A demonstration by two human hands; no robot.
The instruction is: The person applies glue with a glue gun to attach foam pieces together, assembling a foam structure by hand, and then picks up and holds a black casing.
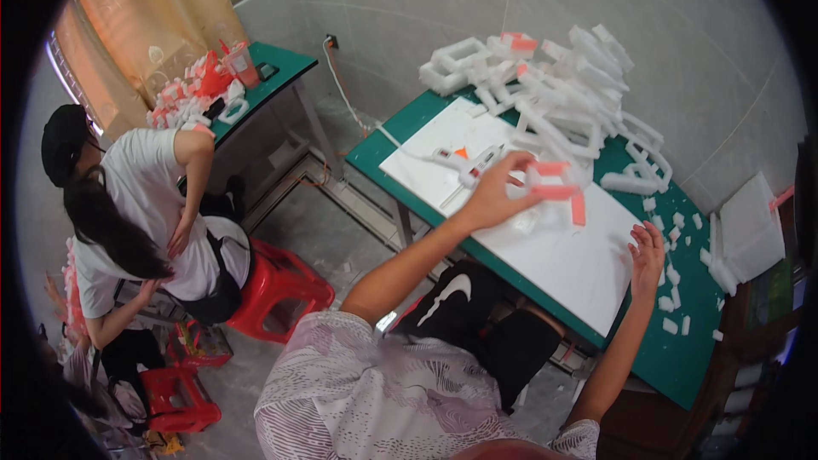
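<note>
My left hand [498, 194] is closed on a small foam frame [554, 191], gripping its left side between thumb and fingers. The frame has pink and white sides, and a pink strip [578, 209] hangs down at its right. It is held above a white board [596, 247] lying on the table. Away to the right, over the board's edge, my right hand [648, 260] has its fingers apart and nothing in them. Just left of the held frame, a white glue gun [479, 165] with a cord lies on the board, close to my left hand.
White foam frames [545, 89] are heaped at the back of the green table [694, 358]. Small foam blocks [673, 277] lie scattered on the right, near a white foam box [750, 230]. To the left, a person [145, 204] sits on a red stool [277, 290] by another green table.
</note>
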